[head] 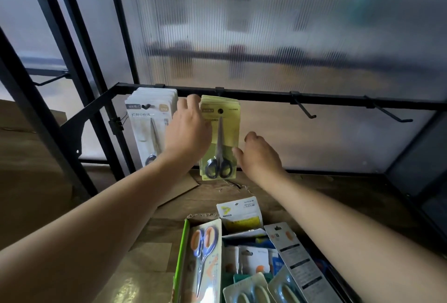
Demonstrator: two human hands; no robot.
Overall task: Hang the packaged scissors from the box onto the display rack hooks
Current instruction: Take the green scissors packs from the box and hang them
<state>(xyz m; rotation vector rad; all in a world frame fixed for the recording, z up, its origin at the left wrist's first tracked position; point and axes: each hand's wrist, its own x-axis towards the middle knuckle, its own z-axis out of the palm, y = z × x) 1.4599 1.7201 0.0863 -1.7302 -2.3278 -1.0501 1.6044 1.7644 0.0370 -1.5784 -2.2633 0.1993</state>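
Note:
A stack of yellow packaged scissors (226, 131) with black handles hangs on a hook of the black display rail (266, 96). My left hand (187, 133) lies against the stack's left edge, its fingers stretched up to the top corner. My right hand (260, 157) is just right of the stack with fingers loosely curled, its thumb at the pack's right edge and nothing in it. A stack of white packaged scissors (150, 121) hangs on the hook to the left. Below, the open box (182, 254) holds several more packs, one with orange and blue scissors (204, 252).
Two bare hooks (304, 110) (390, 114) stick out of the rail to the right. Ribbed translucent panels (266, 36) back the rack. The box stands on a wooden shelf (314, 196). Black frame posts (79, 73) rise at the left, and cardboard (29, 157) lies beyond them.

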